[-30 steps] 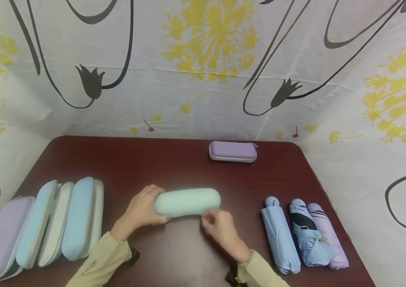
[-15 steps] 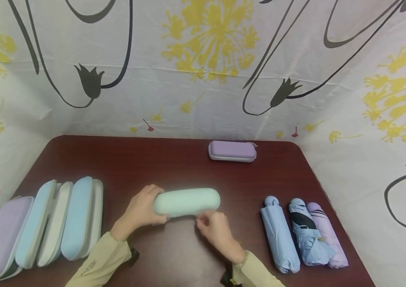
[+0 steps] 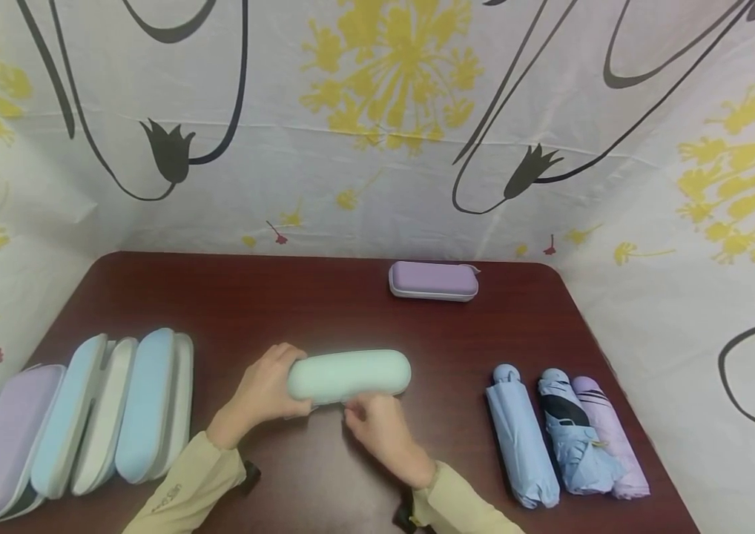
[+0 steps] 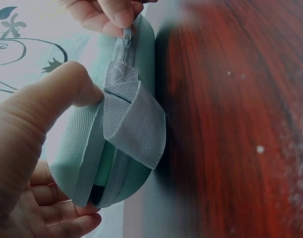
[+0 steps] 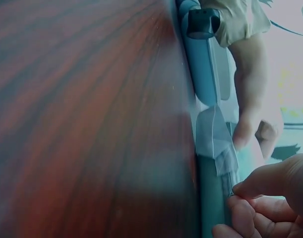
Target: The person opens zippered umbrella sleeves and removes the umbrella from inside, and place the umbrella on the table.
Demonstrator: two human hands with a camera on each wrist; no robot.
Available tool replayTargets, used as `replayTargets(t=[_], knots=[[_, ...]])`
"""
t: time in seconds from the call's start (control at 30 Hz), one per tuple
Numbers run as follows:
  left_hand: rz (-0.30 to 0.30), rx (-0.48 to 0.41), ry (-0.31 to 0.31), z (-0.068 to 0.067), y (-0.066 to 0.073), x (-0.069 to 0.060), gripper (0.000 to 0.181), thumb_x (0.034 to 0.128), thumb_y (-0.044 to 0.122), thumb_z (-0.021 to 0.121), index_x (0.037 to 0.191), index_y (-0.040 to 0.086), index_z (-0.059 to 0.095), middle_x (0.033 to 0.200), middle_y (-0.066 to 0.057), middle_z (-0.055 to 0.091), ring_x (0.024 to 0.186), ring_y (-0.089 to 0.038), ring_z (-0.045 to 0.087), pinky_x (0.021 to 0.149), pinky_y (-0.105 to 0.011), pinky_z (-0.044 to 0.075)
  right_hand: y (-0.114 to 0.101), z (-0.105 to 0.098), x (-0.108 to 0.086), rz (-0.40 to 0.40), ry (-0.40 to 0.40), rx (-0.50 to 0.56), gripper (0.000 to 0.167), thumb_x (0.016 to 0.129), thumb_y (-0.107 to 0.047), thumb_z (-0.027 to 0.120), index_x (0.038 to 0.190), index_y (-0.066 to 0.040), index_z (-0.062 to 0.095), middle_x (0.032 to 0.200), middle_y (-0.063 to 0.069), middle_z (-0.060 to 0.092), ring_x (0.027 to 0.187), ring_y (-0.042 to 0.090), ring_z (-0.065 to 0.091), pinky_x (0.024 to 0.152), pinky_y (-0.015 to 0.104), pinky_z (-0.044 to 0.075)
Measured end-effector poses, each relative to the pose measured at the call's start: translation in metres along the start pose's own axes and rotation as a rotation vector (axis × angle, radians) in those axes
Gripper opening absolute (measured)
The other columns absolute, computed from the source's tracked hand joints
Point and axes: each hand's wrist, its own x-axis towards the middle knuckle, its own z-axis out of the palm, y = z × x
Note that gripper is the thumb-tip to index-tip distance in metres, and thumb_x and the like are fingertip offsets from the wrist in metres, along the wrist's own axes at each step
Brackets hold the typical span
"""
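Note:
A mint-green zip case (image 3: pixel 351 374) lies across the middle of the table. My left hand (image 3: pixel 267 386) grips its left end, thumb at the near side and fingers round the far side. At the case's near edge my right hand (image 3: pixel 380 430) pinches the zipper pull (image 4: pixel 127 34) between thumb and finger. A grey fabric loop (image 4: pixel 136 124) hangs from the zip seam in the left wrist view. Beyond that loop the seam gapes, showing green and something dark inside.
On the left stand several cases: a lilac case (image 3: pixel 7 441), a blue case (image 3: pixel 70 415) and another blue case (image 3: pixel 144 408) among them. Folded umbrellas, blue (image 3: pixel 521 437), patterned blue (image 3: pixel 574 437) and lilac (image 3: pixel 607 437), lie right. A small purple case (image 3: pixel 434 280) sits at the back.
My right hand has slid left along the near edge of the mint-green case, pinching the zipper pull. The left hand and the case have stayed in place.

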Motion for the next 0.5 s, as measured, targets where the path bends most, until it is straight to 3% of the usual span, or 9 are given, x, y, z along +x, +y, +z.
replayTargets(t=[0.33, 0.4, 0.5], knots=[[0.009, 0.003, 0.01, -0.001, 0.001, -0.001, 0.061, 0.0495, 0.034, 0.081, 0.1, 0.005, 0.061, 0.096, -0.002, 0.058, 0.087, -0.018, 0.053, 0.068, -0.034, 0.049, 0.0, 0.001, 0.009, -0.08, -0.042, 0.019, 0.007, 0.072, -0.001, 0.073, 0.075, -0.007, 0.071, 0.072, 0.001, 0.068, 0.065, 0.009, 0.063, 0.061, 0.02, 0.049], [0.005, -0.002, 0.008, -0.001, 0.001, -0.001, 0.061, 0.0497, 0.033, 0.081, 0.1, 0.006, 0.061, 0.096, -0.002, 0.058, 0.087, -0.018, 0.053, 0.068, -0.035, 0.049, 0.005, -0.006, 0.012, -0.124, -0.004, 0.064, 0.008, 0.073, -0.001, 0.072, 0.077, -0.008, 0.07, 0.074, 0.002, 0.068, 0.068, 0.011, 0.064, 0.064, 0.02, 0.05], [-0.005, -0.019, -0.002, -0.002, 0.002, -0.002, 0.062, 0.0506, 0.033, 0.083, 0.102, 0.006, 0.061, 0.098, -0.002, 0.058, 0.09, -0.018, 0.053, 0.07, -0.036, 0.049, 0.021, -0.02, 0.021, -0.204, 0.142, 0.093, 0.009, 0.073, -0.001, 0.072, 0.079, -0.006, 0.07, 0.076, 0.003, 0.068, 0.07, 0.014, 0.064, 0.066, 0.023, 0.051]])
